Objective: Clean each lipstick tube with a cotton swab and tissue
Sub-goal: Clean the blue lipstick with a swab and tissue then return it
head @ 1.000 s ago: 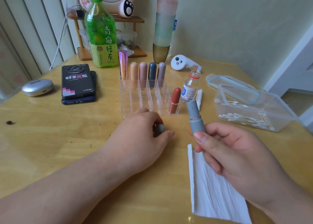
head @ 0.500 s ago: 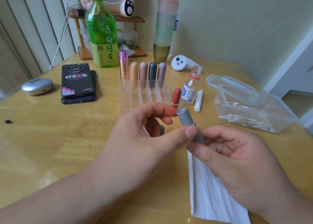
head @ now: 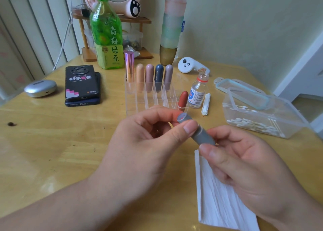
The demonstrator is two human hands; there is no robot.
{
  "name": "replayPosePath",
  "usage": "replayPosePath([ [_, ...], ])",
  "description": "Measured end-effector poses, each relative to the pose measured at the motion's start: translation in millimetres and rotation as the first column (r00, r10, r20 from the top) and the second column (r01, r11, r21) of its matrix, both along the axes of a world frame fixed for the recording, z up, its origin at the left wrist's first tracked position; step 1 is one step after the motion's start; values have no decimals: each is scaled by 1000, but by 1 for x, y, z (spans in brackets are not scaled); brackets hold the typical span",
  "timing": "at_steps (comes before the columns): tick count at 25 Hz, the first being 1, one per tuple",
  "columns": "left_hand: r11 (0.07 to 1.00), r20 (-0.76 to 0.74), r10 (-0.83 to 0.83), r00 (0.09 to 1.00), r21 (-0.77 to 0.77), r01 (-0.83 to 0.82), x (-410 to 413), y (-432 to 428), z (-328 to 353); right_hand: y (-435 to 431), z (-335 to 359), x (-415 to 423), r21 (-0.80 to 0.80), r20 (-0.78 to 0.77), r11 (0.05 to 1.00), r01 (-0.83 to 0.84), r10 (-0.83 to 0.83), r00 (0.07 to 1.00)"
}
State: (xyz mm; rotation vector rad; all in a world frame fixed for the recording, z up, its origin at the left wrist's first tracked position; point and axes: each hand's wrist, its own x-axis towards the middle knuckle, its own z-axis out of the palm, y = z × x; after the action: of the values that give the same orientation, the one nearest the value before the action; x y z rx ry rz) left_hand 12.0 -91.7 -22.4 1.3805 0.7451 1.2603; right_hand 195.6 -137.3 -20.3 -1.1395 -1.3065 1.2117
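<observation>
Nearest, a tissue point(head: 218, 195) lies flat on the desk point(head: 52, 152), partly under the R hand point(head: 244, 166). That hand is curled round the lower barrel of the grey tube point(head: 202, 136), thumb across the front, fingers behind. The L hand point(head: 143, 148) is on it from the other side: thumb & forefinger pinch the upper end, other fingers loosely bent w/ nothing else in them. The tube is off the desk, btwn both hands, tilted w/ its open top pointing up-left; a bit of red shows inside the rim. By the look of it: light, stiff plastic w/ a smooth finish, so prob. a little slippery. The shell won't give, but the colour inside is soft and should smear or snap easily. Best held low on the barrel, fingers off the mouth, leaving the rim free for a swab. Beyond is a clear rack point(head: 138, 106) w/ a red lipstick point(head: 183, 98) in its front right cell & five capped tubes point(head: 149, 75) along the back row. Just right of it stands a small bottle point(head: 198, 92), then an open box point(head: 290, 115) of swabs point(head: 253, 124).
</observation>
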Motion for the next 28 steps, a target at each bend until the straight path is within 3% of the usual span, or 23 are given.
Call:
replayPosePath([
  [3, 995, 139, -73, 988, -64, 82, 2, 1, 0, 1, 1, -1, -67, -177, 994, -89, 76, 981],
  [10, 993, 190, -56, 980, -90, 74, 3, 3, -6, -3, 1, -6, -67, -102, 994, -83, 76, 992],
  [14, 987, 204, -131, 970, -61, 146, 5, 1, -4, -3, 5, -7, -147, -435, 948, -284, 196, 879],
  [16, 987, 203, -144, 968, -45, 156, 5, 0, -3, -4, 5, -8, -171, -503, 931, -322, 198, 841],
  [20, 993, 197, -97, 976, -46, 108, 6, -3, -3, -7, 4, -9, -92, -457, 975, -203, 140, 878],
  [23, 993, 220, -93, 971, -45, 105, 7, -5, -2, -8, -1, -15, 35, -236, 999, 3, 6, 972],
  [25, 993, 224, -97, 970, -39, 109, 7, -5, -2, -8, -2, -17, 93, -130, 991, 101, -88, 988],
  [28, 993, 221, -97, 970, -42, 109, 6, -4, -2, -9, 4, -21, -14, -168, 999, 47, -49, 985],
])
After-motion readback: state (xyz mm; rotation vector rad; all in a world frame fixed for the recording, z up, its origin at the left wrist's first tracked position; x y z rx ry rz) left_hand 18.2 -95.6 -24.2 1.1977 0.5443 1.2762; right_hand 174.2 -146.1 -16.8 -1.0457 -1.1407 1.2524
